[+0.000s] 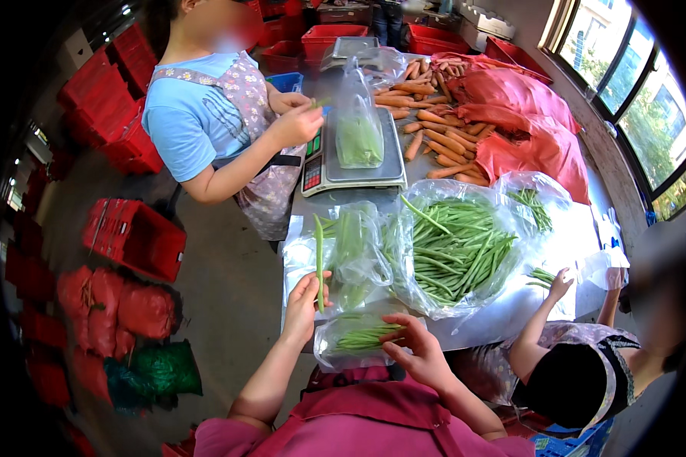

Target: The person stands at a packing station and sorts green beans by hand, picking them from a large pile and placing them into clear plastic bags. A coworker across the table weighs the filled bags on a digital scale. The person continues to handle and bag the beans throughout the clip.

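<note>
My left hand (302, 305) pinches a long green bean (319, 255) that stands upright above the table's near edge. Close to my body lies a small clear plastic bag (329, 352) with green beans (362, 338) inside. Over this bag's right side is my right hand (418, 350), its fingers curved and apart; whether they touch the plastic I cannot tell. Just beyond sits a large open clear bag heaped with loose green beans (465, 244). To its left are filled clear bags of green vegetables (352, 238).
Across the table, a co-worker in blue (198, 114) stands by a scale (366, 177) bearing a bagged green vegetable (360, 141). Carrots (442, 141) spill from red sacks (518, 99). Another person (572, 373) handles beans at right. Red crates (137, 240) and sacks (114, 312) occupy the left floor.
</note>
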Demonstrator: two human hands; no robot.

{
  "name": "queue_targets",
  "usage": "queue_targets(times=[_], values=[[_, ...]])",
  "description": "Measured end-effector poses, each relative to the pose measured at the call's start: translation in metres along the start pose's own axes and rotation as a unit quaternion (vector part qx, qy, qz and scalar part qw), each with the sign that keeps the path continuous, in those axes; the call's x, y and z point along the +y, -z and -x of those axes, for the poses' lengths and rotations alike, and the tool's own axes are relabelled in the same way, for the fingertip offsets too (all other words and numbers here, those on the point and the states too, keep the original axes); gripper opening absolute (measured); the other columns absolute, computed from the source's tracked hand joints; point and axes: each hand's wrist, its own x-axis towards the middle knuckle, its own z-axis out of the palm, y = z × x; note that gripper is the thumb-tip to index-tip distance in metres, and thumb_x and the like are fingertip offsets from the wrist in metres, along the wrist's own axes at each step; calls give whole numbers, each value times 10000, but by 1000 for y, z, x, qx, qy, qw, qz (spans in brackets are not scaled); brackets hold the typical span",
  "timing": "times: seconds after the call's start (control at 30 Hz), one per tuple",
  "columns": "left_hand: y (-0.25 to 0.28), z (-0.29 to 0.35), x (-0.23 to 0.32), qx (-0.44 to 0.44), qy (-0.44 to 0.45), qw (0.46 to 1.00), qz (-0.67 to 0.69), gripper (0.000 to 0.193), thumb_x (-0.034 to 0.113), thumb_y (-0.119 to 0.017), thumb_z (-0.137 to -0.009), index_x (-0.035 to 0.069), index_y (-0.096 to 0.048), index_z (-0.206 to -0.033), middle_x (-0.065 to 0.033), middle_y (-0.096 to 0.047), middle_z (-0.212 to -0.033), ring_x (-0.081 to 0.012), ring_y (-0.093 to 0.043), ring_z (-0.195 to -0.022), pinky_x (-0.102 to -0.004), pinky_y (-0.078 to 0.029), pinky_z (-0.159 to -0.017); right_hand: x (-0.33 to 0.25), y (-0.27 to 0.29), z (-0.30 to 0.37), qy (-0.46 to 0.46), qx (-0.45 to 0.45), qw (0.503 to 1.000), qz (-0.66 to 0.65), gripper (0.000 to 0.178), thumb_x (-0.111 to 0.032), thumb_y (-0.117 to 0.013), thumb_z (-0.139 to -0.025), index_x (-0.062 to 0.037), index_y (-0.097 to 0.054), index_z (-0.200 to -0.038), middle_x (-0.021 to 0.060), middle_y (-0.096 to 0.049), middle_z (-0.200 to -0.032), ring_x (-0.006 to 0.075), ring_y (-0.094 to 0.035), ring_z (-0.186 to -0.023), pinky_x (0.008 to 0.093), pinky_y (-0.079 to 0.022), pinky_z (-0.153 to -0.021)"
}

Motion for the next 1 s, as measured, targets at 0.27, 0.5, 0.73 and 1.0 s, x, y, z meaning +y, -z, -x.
queue_targets(times=[0.27, 0.5, 0.73, 1.0], values=[[32, -36, -17, 22, -1, 1000, -4, 300, 211, -414, -1008, 77, -584, -1216, 31, -495, -794, -45, -452, -684, -226, -444, -668, 12, 5, 1, -28, 16, 999, 16, 386, -16, -612, -873, -27, -485, -1238, 63, -628, -905, 100, -603, -840, 236, -480, -746], [42, -74, -12, -5, 39, 996, 85, 346, 125, -450, -966, 97, -532, -1301, 8, -535, -902, -77, -503, -774, -258, -461, -736, 14, 3, 3, -19, 32, 999, 21, 380, -39, -647, -852, -24, -510, -1207, 64, -631, -921, 111, -615, -824, 253, -493, -731], [49, -125, -26, -26, 65, 990, 122, 346, 102, -460, -953, 90, -539, -1290, 13, -525, -852, -86, -494, -745, -275, -459, -700, -3, -2, 12, -66, 72, 995, -18, 337, -18, -628, -875, -30, -518, -1194, 31, -623, -826, 54, -547, -705, 183, -422, -594], [53, -166, -30, -3, 25, 998, 66, 269, 88, -581, -913, 20, -586, -1174, -39, -662, -933, -57, -546, -752, -199, -437, -656, 4, -2, 21, -69, 101, 992, -21, 322, -16, -634, -872, -18, -525, -1176, 34, -632, -820, 64, -575, -725, 190, -462, -630]])
